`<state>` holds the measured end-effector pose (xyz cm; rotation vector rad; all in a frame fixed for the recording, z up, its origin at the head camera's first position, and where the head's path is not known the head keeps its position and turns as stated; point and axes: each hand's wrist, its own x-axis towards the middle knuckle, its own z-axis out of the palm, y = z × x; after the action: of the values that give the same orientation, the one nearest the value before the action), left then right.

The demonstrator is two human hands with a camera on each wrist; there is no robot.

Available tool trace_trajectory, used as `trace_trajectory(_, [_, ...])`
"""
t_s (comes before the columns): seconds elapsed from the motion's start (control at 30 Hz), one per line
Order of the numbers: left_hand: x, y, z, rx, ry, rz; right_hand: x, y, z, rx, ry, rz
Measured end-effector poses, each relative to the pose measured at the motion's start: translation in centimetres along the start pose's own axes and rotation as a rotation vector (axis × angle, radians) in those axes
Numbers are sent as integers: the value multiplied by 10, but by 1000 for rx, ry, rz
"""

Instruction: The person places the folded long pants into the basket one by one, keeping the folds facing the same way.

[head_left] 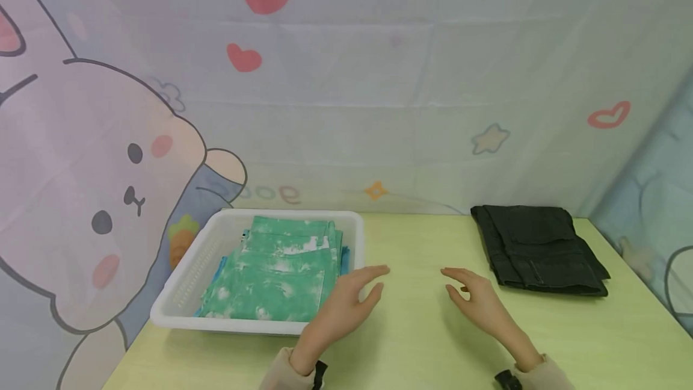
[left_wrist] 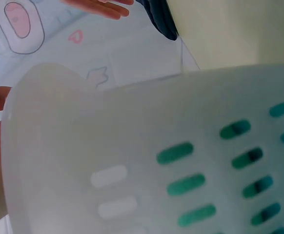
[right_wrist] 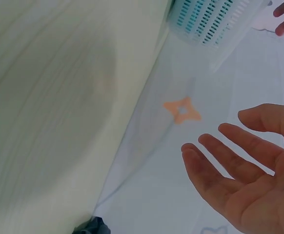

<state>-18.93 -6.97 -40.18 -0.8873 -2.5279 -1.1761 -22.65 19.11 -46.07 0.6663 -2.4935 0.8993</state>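
Both hands are held over the table with nothing in them. My left hand (head_left: 346, 307), fingers stretched and thumb apart, is by the right side of a white plastic basket (head_left: 162, 315); in the left wrist view the slotted basket wall (left_wrist: 59, 146) partly hides it. A folded green garment (head_left: 276, 284) with white mottling lies in the basket, and blue cloth (head_left: 344, 260) shows at its edge. Farther right, my right hand (head_left: 479, 304) has loosely bent fingers, seen from the palm side in the right wrist view. It is nearest to a folded black garment (head_left: 541, 251).
The light yellow-green table (head_left: 417, 342) runs back to a hanging cloth backdrop (head_left: 379, 77) printed with a rabbit, hearts and stars. The black garment lies near the table's right edge. A dark thin curved line (head_left: 669, 284) shows beyond that edge.
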Motion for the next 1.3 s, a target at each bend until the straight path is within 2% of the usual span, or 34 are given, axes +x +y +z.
trace_trajectory(0.2, [8,2,8,-17,-14,-74,-3,10,-10,0,31,42])
trace_trajectory(0.4, [17,5,20,-22,36,-68,-5,22,-18,-13,78,59])
trace_trajectory(0.67, [31,10,38,-78,60,-61,-3,31,-34,-33,114,135])
trace_trajectory(0.93, [44,11,62,-107,105,-48,-7,43,-47,-23,169,173])
trace_trajectory(1.17, [51,15,77,-151,69,-58,-8,50,-56,-76,179,233])
trace_trajectory(1.3, [54,18,83,-181,36,-71,-10,53,-64,-92,153,269])
